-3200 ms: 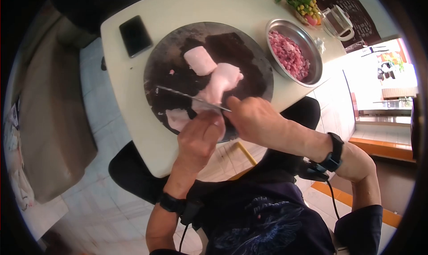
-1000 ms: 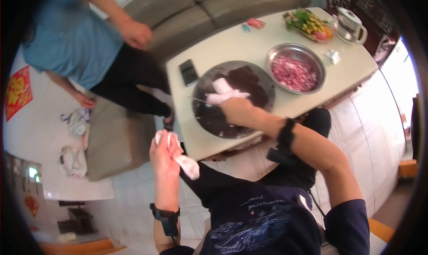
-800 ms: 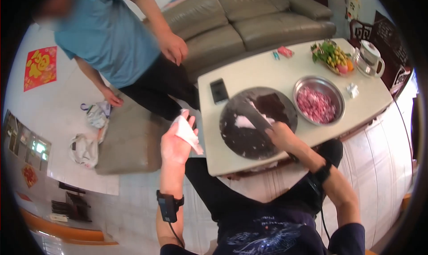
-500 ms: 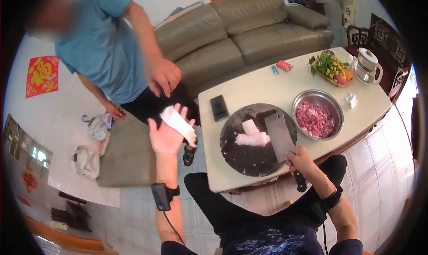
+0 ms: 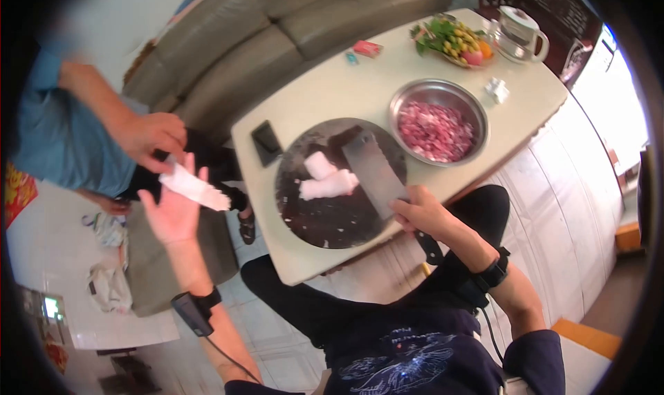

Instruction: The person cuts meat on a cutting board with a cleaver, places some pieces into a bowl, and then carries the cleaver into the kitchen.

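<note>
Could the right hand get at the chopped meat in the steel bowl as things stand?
Probably within reach: the steel bowl is just beyond the right hand, open on top, and the chopped meat looks uncovered. But that hand grips the cleaver, so grasping meat would likely require freeing it.

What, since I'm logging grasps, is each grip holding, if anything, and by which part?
Right grip: the cleaver, where blade meets handle. Left grip: a pale strip lies across the open fingers, unclasped.

Can pass between packet (image 5: 368, 49) and board (image 5: 318, 222) | at right, blocked by bowl (image 5: 436, 91) | over board, hindered by cleaver (image 5: 377, 174)
</note>
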Demonstrator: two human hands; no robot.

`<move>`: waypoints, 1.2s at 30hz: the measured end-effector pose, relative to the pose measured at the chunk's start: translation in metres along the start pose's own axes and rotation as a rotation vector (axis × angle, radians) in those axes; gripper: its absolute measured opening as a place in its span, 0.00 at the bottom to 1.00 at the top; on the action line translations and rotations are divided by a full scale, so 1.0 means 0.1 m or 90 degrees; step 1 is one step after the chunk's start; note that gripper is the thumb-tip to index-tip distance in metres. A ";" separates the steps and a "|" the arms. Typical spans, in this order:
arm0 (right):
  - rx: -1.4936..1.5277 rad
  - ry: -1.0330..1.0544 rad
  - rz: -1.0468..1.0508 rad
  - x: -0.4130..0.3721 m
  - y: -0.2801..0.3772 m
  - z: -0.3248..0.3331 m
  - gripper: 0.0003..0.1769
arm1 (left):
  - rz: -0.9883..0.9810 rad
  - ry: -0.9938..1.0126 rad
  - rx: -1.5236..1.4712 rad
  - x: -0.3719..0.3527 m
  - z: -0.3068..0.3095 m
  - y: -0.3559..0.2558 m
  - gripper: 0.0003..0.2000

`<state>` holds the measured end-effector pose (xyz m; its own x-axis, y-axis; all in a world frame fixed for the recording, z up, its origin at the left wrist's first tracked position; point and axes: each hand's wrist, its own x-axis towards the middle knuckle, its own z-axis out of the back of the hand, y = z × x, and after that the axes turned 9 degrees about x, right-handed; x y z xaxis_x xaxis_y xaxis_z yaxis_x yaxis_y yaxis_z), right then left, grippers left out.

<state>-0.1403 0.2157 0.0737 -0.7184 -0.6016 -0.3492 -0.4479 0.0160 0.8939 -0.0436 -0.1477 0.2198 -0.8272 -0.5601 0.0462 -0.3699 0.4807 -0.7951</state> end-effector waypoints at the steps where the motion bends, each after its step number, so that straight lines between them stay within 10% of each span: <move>1: -0.016 -0.002 0.001 0.00 0.01 0.01 0.13 | -0.007 0.000 0.024 0.01 -0.04 0.03 0.40; 19: -0.127 -0.018 -0.046 -0.03 0.12 0.04 0.13 | -0.113 -0.207 0.006 -0.21 0.27 0.60 0.30; 23: -0.146 -0.013 -0.007 -0.10 0.24 0.01 0.12 | -0.020 0.004 0.641 -0.52 0.30 1.58 0.18; 26: -0.160 -0.017 0.002 -0.11 0.25 0.03 0.11 | -0.327 0.277 1.151 -0.48 0.20 1.89 0.24; 35: -0.137 -0.043 -0.004 -0.24 0.30 0.01 0.12 | -0.325 0.311 1.195 -0.26 0.08 2.25 0.17; 36: -0.137 -0.045 -0.001 -0.24 0.31 0.02 0.12 | -0.149 0.260 1.008 -0.27 0.08 2.25 0.15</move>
<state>-0.1373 0.2322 0.1091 -0.7565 -0.5441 -0.3628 -0.3310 -0.1598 0.9300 -0.1015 -0.0299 0.0350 -0.9633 -0.1903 0.1891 0.0648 -0.8491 -0.5242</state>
